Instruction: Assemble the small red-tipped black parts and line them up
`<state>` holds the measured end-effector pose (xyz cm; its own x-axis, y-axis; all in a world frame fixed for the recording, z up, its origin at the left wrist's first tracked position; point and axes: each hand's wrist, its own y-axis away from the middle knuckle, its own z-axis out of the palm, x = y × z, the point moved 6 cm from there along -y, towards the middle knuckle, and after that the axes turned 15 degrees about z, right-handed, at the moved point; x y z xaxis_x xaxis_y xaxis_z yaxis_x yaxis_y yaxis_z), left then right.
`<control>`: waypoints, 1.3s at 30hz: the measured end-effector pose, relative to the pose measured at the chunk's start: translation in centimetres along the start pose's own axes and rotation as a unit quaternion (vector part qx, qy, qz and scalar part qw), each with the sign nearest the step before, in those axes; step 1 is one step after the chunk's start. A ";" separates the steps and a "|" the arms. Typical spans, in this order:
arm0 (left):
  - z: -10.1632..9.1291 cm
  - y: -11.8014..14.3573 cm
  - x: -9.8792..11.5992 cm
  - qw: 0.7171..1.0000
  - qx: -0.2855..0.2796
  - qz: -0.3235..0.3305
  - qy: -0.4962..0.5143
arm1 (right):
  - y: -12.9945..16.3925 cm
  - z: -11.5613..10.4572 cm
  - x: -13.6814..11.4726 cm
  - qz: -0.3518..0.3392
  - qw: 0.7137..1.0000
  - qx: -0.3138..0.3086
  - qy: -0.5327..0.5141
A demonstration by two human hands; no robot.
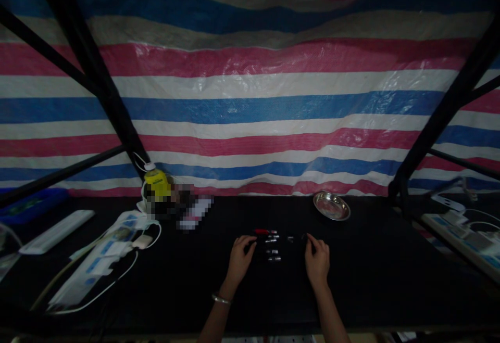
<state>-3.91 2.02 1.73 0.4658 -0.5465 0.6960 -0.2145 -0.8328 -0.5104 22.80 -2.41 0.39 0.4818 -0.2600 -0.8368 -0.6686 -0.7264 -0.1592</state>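
My left hand [240,258] rests on the black table [371,275] with its fingers curled over a dark object I cannot make out. My right hand [317,259] lies a little to the right, fingertips pinched at a small dark part near its index finger. Between the hands lie several small silver-tipped pieces [272,252] in a short column, and a thin red-handled tool [264,232] lies just beyond them. A bracelet circles my left wrist.
A shiny metal dish [332,205] sits behind my right hand. A yellow bottle [157,183], white power strips and cables [102,259] lie left; another power strip [464,236] is at the right edge. Black frame bars and a striped tarp stand behind.
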 end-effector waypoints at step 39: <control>0.0 -0.1 0.3 1.000 -0.006 0.013 -0.015 | 1.3 5.8 -7.3 -0.189 0.948 -0.235 0.104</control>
<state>-3.75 1.92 1.96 0.4852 -0.5650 0.6673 -0.2376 -0.8196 -0.5213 15.14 2.29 3.23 0.7709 -0.0090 -0.6369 -0.1237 -0.9830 -0.1359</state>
